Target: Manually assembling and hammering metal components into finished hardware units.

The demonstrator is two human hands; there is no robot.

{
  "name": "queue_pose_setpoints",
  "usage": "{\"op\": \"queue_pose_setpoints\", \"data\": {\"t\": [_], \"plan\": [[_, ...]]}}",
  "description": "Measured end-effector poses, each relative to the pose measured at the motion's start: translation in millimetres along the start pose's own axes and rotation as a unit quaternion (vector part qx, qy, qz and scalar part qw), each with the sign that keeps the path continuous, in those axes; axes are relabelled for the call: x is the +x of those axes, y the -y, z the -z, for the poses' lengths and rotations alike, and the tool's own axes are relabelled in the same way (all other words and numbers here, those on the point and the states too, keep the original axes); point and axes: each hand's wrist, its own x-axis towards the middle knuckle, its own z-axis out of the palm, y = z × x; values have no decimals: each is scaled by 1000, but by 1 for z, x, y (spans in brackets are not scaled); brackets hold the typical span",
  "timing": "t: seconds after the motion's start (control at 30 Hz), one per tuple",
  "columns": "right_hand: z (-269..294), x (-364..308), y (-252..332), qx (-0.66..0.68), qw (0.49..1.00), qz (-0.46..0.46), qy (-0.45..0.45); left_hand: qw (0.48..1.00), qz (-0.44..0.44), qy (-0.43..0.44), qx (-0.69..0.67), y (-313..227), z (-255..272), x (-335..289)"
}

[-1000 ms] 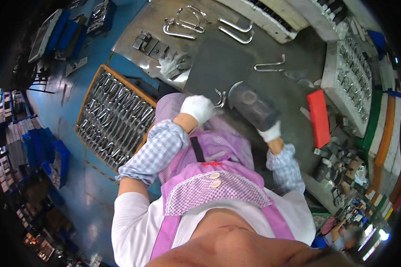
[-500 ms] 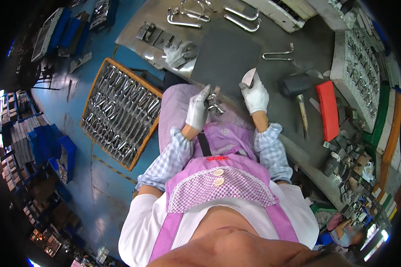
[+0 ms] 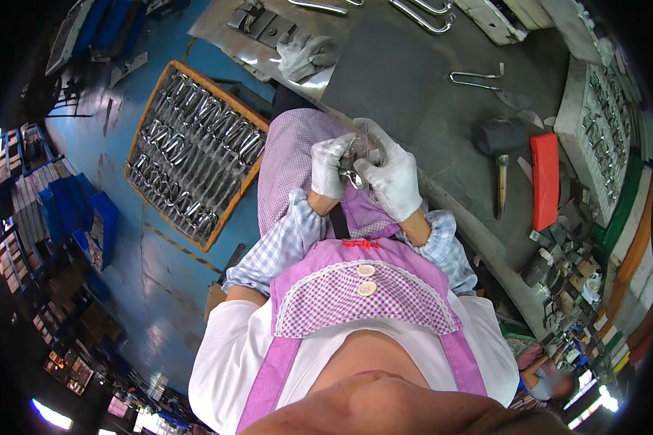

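Observation:
Both my hands wear white gloves and meet above my lap, at the table's near edge. My left hand (image 3: pixel 329 168) is closed around a small shiny bent metal part (image 3: pixel 355 178), mostly covered by the fingers. My right hand (image 3: pixel 395 176) pinches a thin flat metal piece (image 3: pixel 363 136), now seen nearly edge-on, at the bent part. Whether the two metal pieces touch, I cannot tell. A dark grey mat (image 3: pixel 392 69) lies on the table beyond my hands.
Right on the table lie a black-headed mallet (image 3: pixel 500 136), a red block (image 3: pixel 544 181) and a bent metal rod (image 3: pixel 475 80). Crumpled gloves (image 3: pixel 305 56) and a metal fixture (image 3: pixel 260 25) lie far left. A wood-edged tray (image 3: pixel 174 64) of shiny parts stands left; a white crate (image 3: pixel 575 138) stands right.
My right hand has moved left and nearer to me, bringing the flat metal piece to the bent part in my left hand. The view has shifted slightly, so the table's things sit farther right.

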Motion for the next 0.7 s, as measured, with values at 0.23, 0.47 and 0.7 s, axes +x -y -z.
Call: {"op": "queue_pose_setpoints", "data": {"t": [0.23, 0.47, 0.7], "plan": [[-15, 30, 0, -167, 984, 35, -60, 909, 289, -61, -294, 9, 38, 13], [51, 94, -25, -551, 765, 212, -256, 890, 439, -16, -121, 58, 210, 43], [35, 115, -50, -652, 674, 211, -277, 864, 410, -96, 277, 213, 427, 92]]}}
